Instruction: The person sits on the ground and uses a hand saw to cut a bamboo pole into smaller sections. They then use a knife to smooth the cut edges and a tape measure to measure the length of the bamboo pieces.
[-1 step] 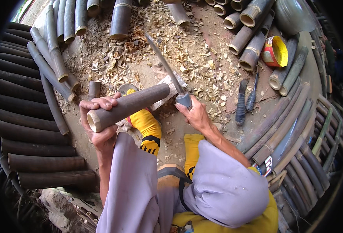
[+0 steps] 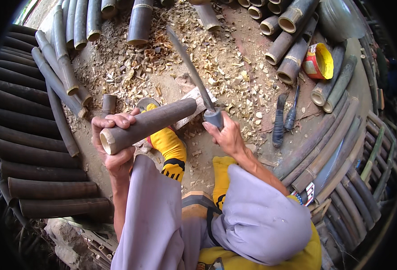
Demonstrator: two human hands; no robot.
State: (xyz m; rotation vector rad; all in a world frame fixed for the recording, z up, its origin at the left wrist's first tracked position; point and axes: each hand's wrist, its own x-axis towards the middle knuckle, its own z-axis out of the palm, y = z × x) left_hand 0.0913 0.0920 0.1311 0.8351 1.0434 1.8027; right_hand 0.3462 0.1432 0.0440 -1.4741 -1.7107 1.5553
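My left hand (image 2: 118, 158) is closed around a dark bamboo tube (image 2: 156, 121) near its pale, cut end. The tube slants up to the right, over the yellow sock on my left foot. In my right hand (image 2: 231, 138) is the grey handle of a machete (image 2: 191, 68), its long blade pointing away and leftward. The blade stands apart from the tube's far end. Behind both lies a pale wooden block (image 2: 199, 102) on the ground, partly covered by the tube and the machete.
Dark bamboo lengths (image 2: 50, 189) line the left side, and more bamboo tubes (image 2: 292, 63) lie at the far right. A red and yellow tin (image 2: 313, 66) rests among them. Two dark-handled tools (image 2: 279, 121) lie right of my hand. Wood chips (image 2: 131, 67) cover the ground ahead.
The machete's tip has shifted slightly farther away, and its blade has turned to show a little more of its side. The bamboo tube has hardly moved.
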